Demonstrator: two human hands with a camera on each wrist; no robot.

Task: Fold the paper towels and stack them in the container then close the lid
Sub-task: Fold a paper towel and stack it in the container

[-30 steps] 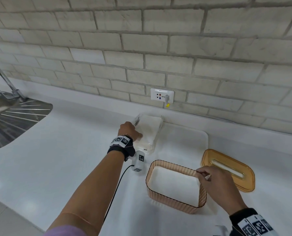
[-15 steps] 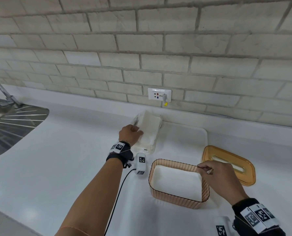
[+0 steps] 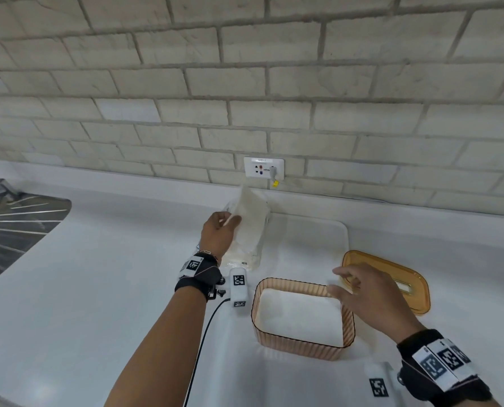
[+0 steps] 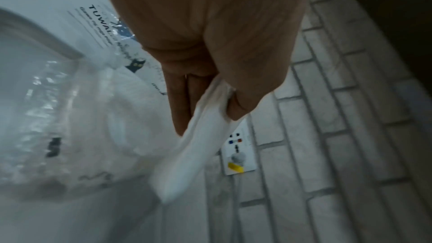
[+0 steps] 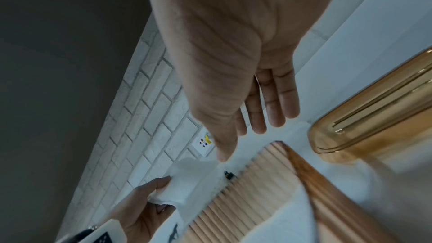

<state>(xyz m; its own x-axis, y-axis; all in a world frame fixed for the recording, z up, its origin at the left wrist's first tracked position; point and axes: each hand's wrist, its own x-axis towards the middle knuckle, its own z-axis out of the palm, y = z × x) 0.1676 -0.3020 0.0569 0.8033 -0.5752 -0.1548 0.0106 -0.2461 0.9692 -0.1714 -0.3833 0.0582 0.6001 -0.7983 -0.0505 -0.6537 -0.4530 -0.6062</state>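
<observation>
Fetch step: one paper towel is being pinched by the left hand above the pack. Right hand is being held spread, empty, over the container. Folding likely next, needing both hands.

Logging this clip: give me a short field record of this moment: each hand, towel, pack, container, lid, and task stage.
left hand: pinches a paper towel, lifted above the pack
right hand: fingers spread, holding nothing, over the container's right rim
towel pack: clear wrapper, on the counter by the wall
container: amber, ribbed, open, white towel inside
lid: off, lying right of the container
stage: fetching a towel; lid not yet closed
</observation>
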